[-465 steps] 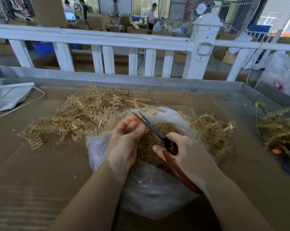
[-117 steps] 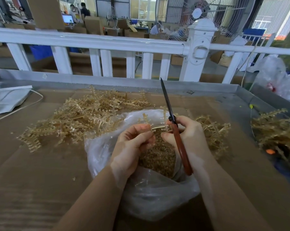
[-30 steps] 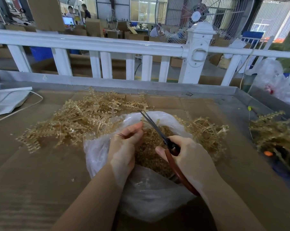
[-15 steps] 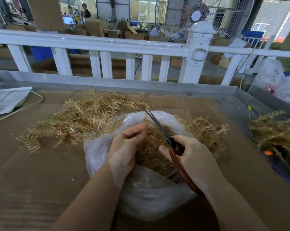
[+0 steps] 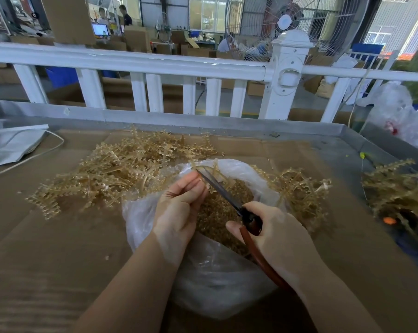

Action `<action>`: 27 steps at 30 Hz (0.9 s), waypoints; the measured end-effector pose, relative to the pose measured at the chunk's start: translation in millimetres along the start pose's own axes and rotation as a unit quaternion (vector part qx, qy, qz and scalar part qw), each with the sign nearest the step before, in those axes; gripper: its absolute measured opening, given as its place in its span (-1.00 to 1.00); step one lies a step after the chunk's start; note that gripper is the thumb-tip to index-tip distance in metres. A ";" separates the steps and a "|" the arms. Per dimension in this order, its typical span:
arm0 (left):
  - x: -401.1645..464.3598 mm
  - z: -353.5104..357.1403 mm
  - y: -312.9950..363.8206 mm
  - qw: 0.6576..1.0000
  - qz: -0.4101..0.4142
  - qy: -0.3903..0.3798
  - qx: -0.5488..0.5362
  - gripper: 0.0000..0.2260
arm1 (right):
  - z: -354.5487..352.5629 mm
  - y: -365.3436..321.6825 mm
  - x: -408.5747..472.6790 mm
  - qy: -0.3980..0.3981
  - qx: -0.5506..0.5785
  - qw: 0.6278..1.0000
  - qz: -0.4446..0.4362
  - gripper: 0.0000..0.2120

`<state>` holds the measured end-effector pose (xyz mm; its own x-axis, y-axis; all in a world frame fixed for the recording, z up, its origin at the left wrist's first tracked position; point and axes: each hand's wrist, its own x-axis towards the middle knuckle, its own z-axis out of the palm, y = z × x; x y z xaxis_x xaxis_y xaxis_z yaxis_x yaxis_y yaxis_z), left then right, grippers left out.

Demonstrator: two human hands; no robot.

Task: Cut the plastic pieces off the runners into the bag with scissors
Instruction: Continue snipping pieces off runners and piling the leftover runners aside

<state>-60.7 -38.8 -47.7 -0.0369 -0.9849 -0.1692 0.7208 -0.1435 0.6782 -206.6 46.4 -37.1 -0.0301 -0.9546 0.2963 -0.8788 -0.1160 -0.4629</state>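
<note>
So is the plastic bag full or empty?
Partly full. The clear bag lies open on the cardboard, and a heap of small tan cut pieces shows through its mouth, below the scissors.

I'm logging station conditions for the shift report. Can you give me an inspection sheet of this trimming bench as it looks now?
Surface: cardboard sheet lining a metal tray.
Job's things: clear bag of cut pieces; runner pile behind left; smaller pile right of the bag.
Clutter: grey bag far left; more runners far right.
Hands: left hand pinches a runner over the bag; right hand grips scissors.
Cables: white cord at left.
Surroundings: white railing, fan, workers beyond.
</note>
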 end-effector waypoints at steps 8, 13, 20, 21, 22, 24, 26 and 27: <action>0.8 -3.2 -3.6 0.999 0.017 -0.029 0.011 -0.75 | 6.1 -3.7 -3.5 0.007 -0.054 0.999 0.005 -0.63; -0.5 -2.3 -5.2 0.999 0.020 -0.037 0.024 -0.79 | 9.3 -5.6 -2.9 0.018 -0.063 0.998 0.010 -0.61; 0.5 -4.9 -4.4 1.000 0.006 -0.017 -0.009 -0.71 | 11.3 -6.9 -2.8 0.028 -0.056 0.998 0.011 -0.62; 0.0 -4.7 -4.4 1.000 0.006 -0.019 -0.010 -0.71 | 11.3 -7.0 -2.3 0.029 -0.055 0.998 0.010 -0.62; -0.5 -4.5 -4.4 1.000 0.006 -0.020 -0.009 -0.71 | 11.1 -7.1 -1.8 0.028 -0.054 0.998 0.010 -0.63; -1.4 -3.5 -4.7 1.000 0.004 -0.022 -0.005 -0.71 | 10.2 -7.5 -0.7 0.024 -0.050 0.998 0.008 -0.64; -2.4 -2.1 -4.6 1.000 0.001 -0.024 0.002 -0.71 | 8.7 -7.9 0.2 0.020 -0.046 0.999 0.008 -0.66; -2.7 -1.6 -4.4 1.000 -0.002 -0.023 0.005 -0.72 | 7.9 -8.0 0.2 0.019 -0.042 0.999 0.009 -0.67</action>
<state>-62.7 -35.3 -51.4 -0.0722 -0.9876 -0.1398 0.7140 -0.1490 0.6841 -195.8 45.0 -40.0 -0.0628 -0.9454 0.3198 -0.9149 -0.0735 -0.3970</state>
